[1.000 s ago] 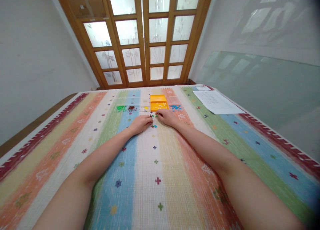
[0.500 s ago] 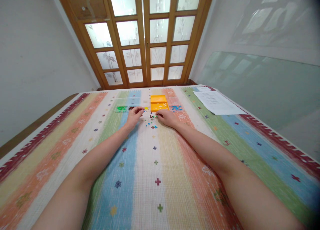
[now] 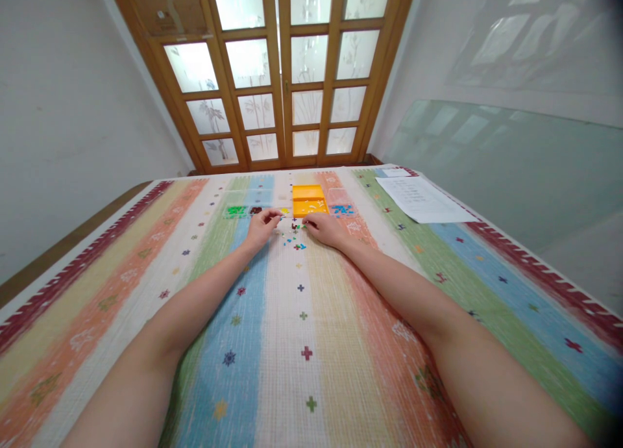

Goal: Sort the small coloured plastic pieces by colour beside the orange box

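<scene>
Seemingly arranging small plastic pieces (image 3: 302, 247): left hand (image 3: 263, 226) grip narrow, right hand (image 3: 323, 228) grip unclear; next calls for precise pinching.

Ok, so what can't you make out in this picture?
All in the head view:
What the left hand holds, if anything: too small.
What the right hand holds, if anything: hidden by the hand itself.
Brown pieces: partly behind the left hand.
Writing on the paper: too small, blurred.
Door top: cut off by the upper edge.
</scene>
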A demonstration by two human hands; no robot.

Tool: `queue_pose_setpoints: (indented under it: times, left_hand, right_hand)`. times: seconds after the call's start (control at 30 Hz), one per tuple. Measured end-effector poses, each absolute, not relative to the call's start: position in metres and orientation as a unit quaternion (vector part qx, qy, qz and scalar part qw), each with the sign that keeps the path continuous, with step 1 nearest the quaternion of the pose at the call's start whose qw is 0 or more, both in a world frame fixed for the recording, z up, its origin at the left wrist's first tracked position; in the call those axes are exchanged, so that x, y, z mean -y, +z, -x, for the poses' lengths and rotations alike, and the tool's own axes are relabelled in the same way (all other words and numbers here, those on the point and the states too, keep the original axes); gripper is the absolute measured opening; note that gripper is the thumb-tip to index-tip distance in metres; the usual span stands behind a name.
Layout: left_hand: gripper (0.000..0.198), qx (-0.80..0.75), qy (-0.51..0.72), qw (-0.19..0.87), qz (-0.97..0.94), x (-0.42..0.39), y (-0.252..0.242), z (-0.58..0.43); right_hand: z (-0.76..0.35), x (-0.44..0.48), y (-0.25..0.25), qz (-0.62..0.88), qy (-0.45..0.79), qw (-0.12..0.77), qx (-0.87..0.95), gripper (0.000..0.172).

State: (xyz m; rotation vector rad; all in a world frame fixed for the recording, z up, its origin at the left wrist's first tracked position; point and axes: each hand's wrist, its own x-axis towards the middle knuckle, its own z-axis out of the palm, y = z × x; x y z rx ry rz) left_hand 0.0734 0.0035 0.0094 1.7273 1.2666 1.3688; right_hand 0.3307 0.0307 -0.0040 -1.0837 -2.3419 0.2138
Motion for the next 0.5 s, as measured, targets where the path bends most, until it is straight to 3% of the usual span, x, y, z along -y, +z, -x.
queue_pose_setpoints:
  times: [0.17,0.5]
  left_hand:
    - [0.017,-0.463,0.476,0.261,-0.700,0.003,0.011,-0.080]
    - [0.022,-0.409,0.499,0.370,-0.669,0.018,0.009,-0.106]
  right_hand:
    - [-0.330,-0.025,0.001,0.386,0.051,0.266,0.882,0.024]
    - [-0.320,-0.010,0.014,0.305,-0.041,0.267,0.913,0.023]
